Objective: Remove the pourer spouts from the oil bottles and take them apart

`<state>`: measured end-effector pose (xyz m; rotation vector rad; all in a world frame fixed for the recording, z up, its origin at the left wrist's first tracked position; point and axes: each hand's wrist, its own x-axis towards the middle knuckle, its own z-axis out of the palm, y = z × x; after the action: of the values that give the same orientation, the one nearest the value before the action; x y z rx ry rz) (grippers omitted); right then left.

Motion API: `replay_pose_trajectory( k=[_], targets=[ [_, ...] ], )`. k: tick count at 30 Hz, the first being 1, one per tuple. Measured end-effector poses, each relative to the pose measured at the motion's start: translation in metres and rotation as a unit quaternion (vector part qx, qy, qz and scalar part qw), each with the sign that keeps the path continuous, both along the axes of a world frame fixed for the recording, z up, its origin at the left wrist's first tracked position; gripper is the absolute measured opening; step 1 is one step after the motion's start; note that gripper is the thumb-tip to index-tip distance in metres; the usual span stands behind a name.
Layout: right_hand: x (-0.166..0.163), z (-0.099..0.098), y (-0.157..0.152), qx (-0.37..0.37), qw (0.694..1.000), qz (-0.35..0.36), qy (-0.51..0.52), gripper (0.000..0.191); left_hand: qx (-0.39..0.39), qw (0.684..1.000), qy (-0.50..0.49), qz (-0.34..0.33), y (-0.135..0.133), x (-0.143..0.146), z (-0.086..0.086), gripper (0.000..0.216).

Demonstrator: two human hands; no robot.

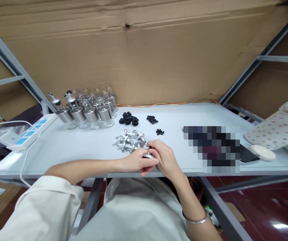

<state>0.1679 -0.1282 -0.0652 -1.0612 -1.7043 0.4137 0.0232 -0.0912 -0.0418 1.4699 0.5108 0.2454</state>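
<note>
In front of me at the table's near edge, my left hand (136, 161) is closed around a silver bottle pourer (148, 155) with a black part on top. My right hand (166, 157) meets it from the other side, its fingers curled over the black part. Fingers hide much of the pourer. Just left of and beyond my hands lies a pile of silver and white pourer pieces (131, 140). Farther back are black ribbed stoppers (128, 119), short black tubes (152, 119) and a cluster of tiny black caps (160, 132).
Glass bottles with steel sleeves (91, 114) stand at back left, two topped with pourers. A power strip (33, 132) with white cables lies at the left edge. To the right are a blurred-out object (214, 145), a white oval object (263, 152) and a dotted container (274, 129).
</note>
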Motion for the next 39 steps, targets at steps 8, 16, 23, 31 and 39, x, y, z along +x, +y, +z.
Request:
replay_pose_trajectory(
  k=[8, 16, 23, 31, 39],
  targets=[
    [0.0017, -0.0014, -0.0001, 0.066, 0.993, -0.025, -0.095, 0.035, -0.015, 1.000, 0.015, -0.001, -0.0004, 0.0021, 0.0024, 0.036],
    [0.0029, -0.0040, 0.0013, 0.048, 0.990, -0.037, -0.124, 0.033, -0.037, 0.999, 0.036, 0.000, 0.0013, 0.0011, -0.0002, 0.042],
    [0.0038, -0.0037, 0.0021, 0.022, 0.989, -0.047, -0.141, 0.033, -0.059, 0.998, 0.029, -0.002, 0.0033, 0.0006, -0.0030, 0.048],
    [0.0008, 0.0003, -0.0003, -0.034, 0.994, -0.039, -0.095, 0.022, -0.041, 0.999, -0.015, 0.006, 0.0039, -0.0006, -0.0064, 0.030],
    [0.0031, -0.0029, -0.0005, -0.008, 0.992, -0.022, -0.121, 0.031, -0.023, 1.000, 0.012, -0.012, 0.0028, -0.0007, -0.0026, 0.034]
  ],
)
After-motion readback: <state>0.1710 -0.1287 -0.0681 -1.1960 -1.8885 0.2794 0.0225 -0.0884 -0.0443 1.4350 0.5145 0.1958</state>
